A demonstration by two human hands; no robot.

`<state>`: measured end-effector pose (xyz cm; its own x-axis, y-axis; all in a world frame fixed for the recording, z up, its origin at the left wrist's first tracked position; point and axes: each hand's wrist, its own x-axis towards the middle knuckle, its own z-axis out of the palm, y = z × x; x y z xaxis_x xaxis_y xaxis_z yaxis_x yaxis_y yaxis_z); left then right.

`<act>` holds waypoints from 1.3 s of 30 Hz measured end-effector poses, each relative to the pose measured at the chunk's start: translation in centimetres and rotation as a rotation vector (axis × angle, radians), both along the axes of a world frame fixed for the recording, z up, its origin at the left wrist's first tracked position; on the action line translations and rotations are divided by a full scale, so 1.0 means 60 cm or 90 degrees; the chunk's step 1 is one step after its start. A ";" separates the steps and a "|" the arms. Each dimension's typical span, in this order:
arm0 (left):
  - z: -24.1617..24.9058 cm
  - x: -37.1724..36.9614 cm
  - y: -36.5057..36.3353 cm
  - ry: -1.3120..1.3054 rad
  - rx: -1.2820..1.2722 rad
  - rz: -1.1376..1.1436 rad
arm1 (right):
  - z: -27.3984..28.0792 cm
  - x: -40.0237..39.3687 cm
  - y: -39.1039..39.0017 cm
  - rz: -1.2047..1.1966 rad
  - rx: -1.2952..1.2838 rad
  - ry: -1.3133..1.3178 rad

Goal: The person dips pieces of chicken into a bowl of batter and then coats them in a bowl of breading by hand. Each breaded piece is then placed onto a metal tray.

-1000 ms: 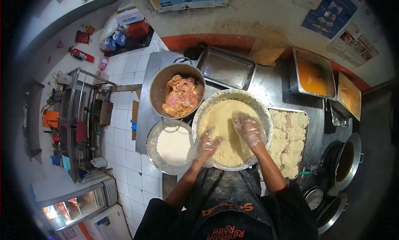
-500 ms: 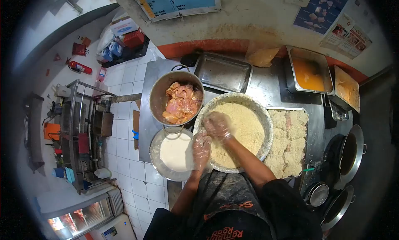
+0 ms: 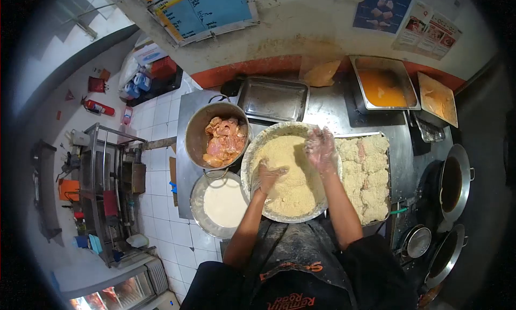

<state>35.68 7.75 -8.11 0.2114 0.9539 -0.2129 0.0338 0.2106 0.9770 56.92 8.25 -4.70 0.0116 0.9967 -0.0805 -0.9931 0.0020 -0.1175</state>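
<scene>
Both of my hands wear clear plastic gloves dusted with pale crumbs. My left hand (image 3: 267, 177) is low over the left side of a wide bowl (image 3: 248, 167) of coating crumbs (image 3: 293, 194), fingers apart and holding nothing I can see. Over the bowl's right rim is my right hand (image 3: 321, 150), raised with its fingers loosely spread. Right of the bowl lies a tray of coated chicken pieces (image 3: 371, 175). To the left are a pot (image 3: 192, 141) of raw chicken pieces (image 3: 223, 141) and a bowl of white liquid (image 3: 223, 201).
Behind the bowls lies a metal tray (image 3: 274, 100). Farther right stand a deep pan of orange liquid (image 3: 382, 89) and another container (image 3: 438, 103). Two large woks (image 3: 454, 184) and a strainer (image 3: 418, 241) are at the right. A wire shelf rack (image 3: 102, 186) stands across the tiled floor.
My hands were close together at the bowl's left side. Now my right hand has moved to the right rim, and my left hand has moved right into the bowl. The view has shifted slightly.
</scene>
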 end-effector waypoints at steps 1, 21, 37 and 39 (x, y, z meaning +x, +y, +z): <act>0.011 0.004 0.000 0.000 -0.001 -0.004 | 0.008 0.014 -0.009 -0.061 -0.091 -0.111; 0.220 -0.050 -0.030 0.002 -0.108 -0.133 | 0.019 -0.079 -0.140 0.217 -0.175 -0.180; 0.127 -0.077 -0.098 0.022 -0.279 -0.075 | 0.143 0.270 -0.234 -0.008 -0.397 -0.838; 0.121 -0.077 -0.097 0.023 -0.259 -0.079 | 0.108 0.298 -0.250 0.015 -0.401 -0.822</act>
